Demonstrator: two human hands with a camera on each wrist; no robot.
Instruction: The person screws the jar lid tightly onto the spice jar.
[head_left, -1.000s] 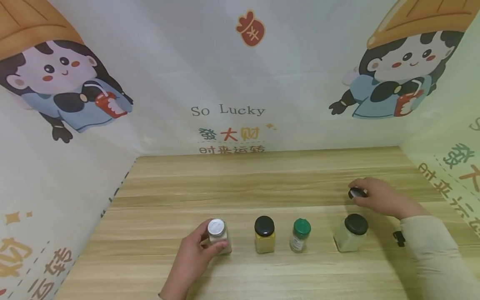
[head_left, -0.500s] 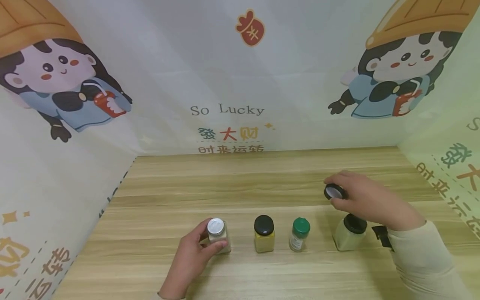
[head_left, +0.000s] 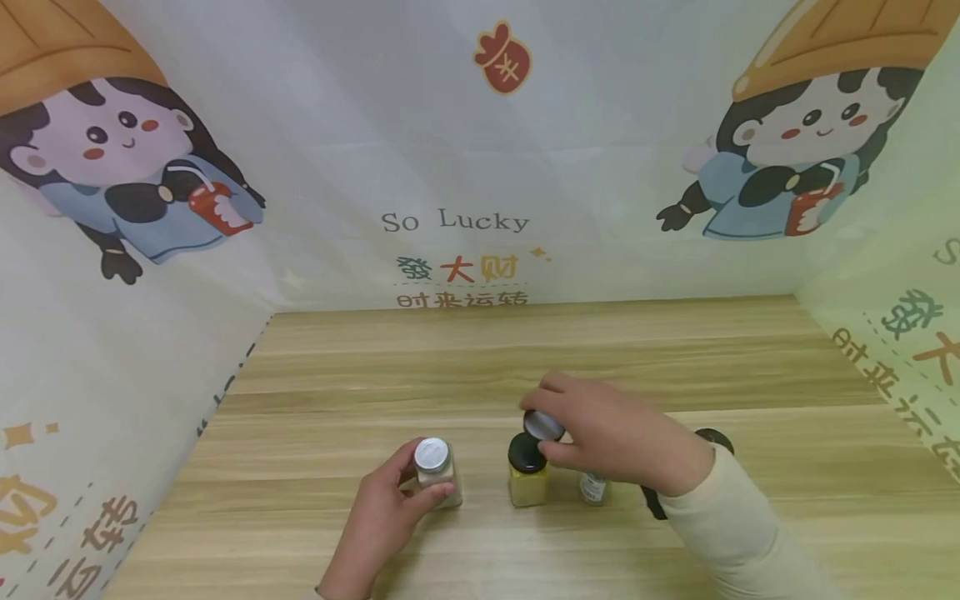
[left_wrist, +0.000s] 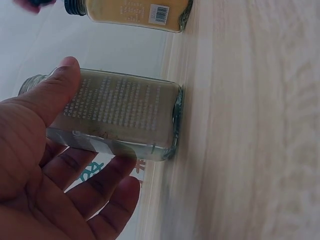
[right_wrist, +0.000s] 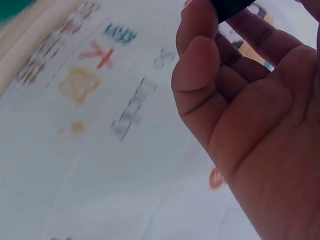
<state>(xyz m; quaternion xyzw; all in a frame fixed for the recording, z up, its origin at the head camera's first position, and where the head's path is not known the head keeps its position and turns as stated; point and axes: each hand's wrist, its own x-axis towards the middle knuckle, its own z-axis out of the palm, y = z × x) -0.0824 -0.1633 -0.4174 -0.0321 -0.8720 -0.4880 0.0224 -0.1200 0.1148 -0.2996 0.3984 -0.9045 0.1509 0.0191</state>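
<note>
On the left of the table, my left hand [head_left: 386, 504] grips a squarish glass spice jar [head_left: 442, 483] topped with a silvery seal and no lid. The left wrist view shows the jar [left_wrist: 120, 112] standing on the table, thumb on one side and fingers on the other. A round black lid [head_left: 543, 426], its pale inside showing, is pinched by my right hand [head_left: 622, 429] beside the black cap of a yellow-filled jar [head_left: 528, 487]. Only an edge of that lid [right_wrist: 230, 7] shows at the top of the right wrist view.
Right of the yellow jar stands a small labelled bottle [head_left: 593, 489], its green cap hidden by my right hand. A larger jar's black lid [head_left: 716, 438] peeks out behind the sleeve [head_left: 738, 517]. A printed cloth [head_left: 360, 167] walls the table's back and sides.
My right hand has carried the black lid leftward, from behind the large jar to the yellow jar. The left hand and its jar stay in place.
</note>
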